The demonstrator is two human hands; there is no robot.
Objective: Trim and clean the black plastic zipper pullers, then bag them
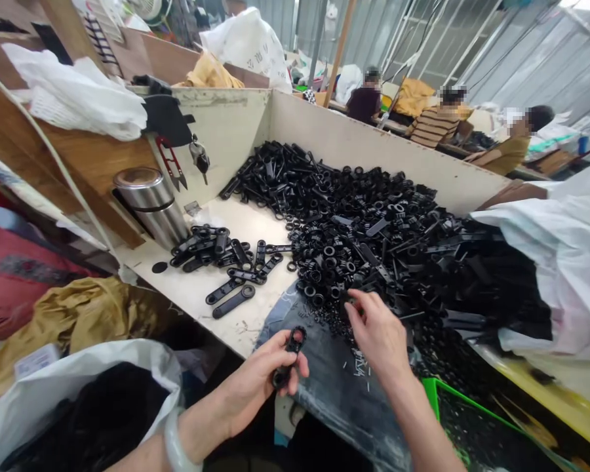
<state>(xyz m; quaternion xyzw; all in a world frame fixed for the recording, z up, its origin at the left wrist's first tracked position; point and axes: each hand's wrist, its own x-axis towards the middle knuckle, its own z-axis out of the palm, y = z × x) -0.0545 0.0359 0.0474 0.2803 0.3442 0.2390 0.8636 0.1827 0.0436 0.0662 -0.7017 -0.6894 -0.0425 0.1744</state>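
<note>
My left hand (260, 367) is closed around a black plastic arm-shaped piece (295, 339) with a round opening at its upper end. It holds the piece over the front edge of a dark cloth (319, 387). My right hand (381, 331) is at the near edge of a large heap of black plastic parts (344, 216), thumb and fingers drawn together. Whatever is between those fingertips blends into the dark parts behind. Rings, flat bars and tiny bits make up the heap. Left of it, several similar arm-shaped pieces (233, 301) lie on the pale tabletop (270, 229).
A steel thermos (150, 206) stands at the left by red-handled snips (170, 160) and keys (200, 157) hanging on the panel. White sacks (565, 249) flank the bench. A green-rimmed bin (431, 396) is low right. Several people sit beyond the partition (373, 151).
</note>
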